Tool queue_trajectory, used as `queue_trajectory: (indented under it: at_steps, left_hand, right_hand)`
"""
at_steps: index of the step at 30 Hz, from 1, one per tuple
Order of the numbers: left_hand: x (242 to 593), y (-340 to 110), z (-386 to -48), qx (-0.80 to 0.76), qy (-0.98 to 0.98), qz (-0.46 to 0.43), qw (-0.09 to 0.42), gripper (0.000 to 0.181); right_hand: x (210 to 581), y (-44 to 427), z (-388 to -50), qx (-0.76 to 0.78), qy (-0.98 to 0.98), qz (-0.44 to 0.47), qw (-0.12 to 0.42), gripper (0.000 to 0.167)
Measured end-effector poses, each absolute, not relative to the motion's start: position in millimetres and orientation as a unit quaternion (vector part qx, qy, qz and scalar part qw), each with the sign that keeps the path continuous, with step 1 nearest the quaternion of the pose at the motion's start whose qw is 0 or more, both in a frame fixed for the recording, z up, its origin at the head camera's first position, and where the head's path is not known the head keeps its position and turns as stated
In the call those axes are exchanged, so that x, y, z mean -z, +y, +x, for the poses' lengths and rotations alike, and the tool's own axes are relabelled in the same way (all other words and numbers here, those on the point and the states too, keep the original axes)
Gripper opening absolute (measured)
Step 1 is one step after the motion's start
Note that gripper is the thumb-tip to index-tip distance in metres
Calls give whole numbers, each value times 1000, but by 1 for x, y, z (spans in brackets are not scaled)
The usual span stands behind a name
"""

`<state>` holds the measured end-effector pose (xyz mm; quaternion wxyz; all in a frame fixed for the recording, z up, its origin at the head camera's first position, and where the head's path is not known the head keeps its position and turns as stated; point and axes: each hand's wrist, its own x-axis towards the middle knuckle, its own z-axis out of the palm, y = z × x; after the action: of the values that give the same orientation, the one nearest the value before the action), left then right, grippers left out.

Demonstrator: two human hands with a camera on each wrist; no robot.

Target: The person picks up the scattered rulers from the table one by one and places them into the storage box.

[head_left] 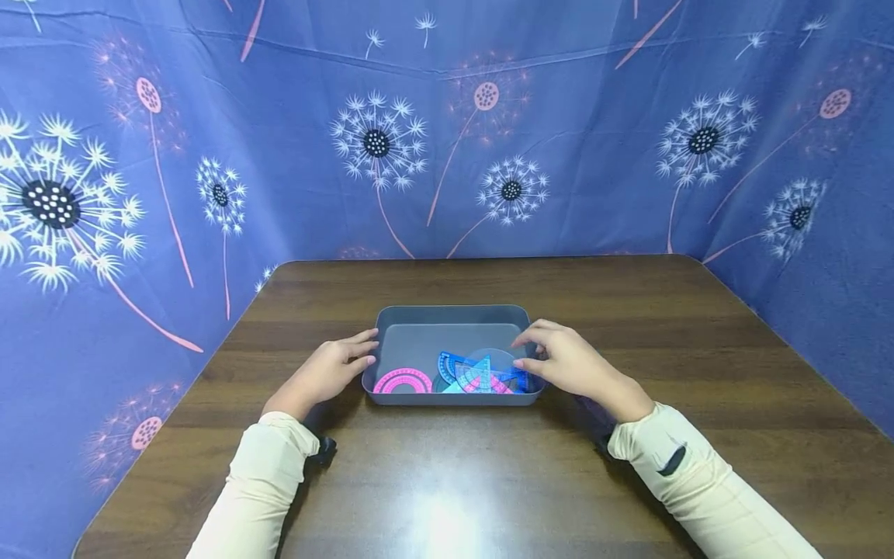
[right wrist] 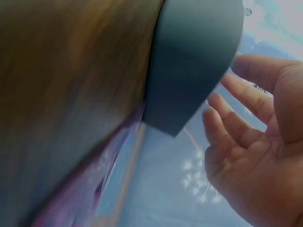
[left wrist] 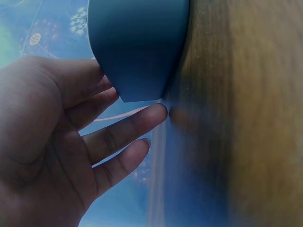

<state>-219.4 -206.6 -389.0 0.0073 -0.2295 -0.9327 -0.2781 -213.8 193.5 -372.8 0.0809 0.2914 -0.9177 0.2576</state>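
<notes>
A grey rectangular tray (head_left: 426, 335) sits on the table with several plastic geometry pieces inside. A pink protractor (head_left: 403, 380) lies at its front left. Blue, clear and pink pieces overlap at the front right, among them a blue protractor (head_left: 447, 368) and a light blue set square (head_left: 483, 374). My left hand (head_left: 328, 371) is at the tray's left wall, fingers extended, some touching its side in the left wrist view. Over the right rim reaches my right hand (head_left: 569, 359), fingers bent and thumb apart from them. Nothing shows between its fingertips, though the tray wall (right wrist: 199, 61) hides the contents in the right wrist view.
The brown wooden table (head_left: 447, 287) extends around the tray. Something shiny and purple (right wrist: 90, 184) lies by the right wrist, partly hidden under the forearm in the head view. Behind the table hangs a blue cloth (head_left: 279, 101) with a dandelion print.
</notes>
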Motion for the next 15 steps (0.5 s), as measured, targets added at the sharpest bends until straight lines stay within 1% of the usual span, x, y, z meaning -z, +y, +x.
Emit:
queue_trajectory:
  at_steps: [5, 10, 15]
  left_hand:
    - [385, -207, -219, 283, -933, -224, 3, 40]
    - [386, -206, -217, 282, -934, -219, -5, 41]
    - [386, -206, -218, 275, -936, -221, 3, 40]
  right_hand:
    - [367, 213, -211, -292, -913, 262, 113, 28]
    - [368, 234, -211, -267, -925, 245, 116, 36]
    - [372, 254, -213, -224, -943, 224, 106, 44]
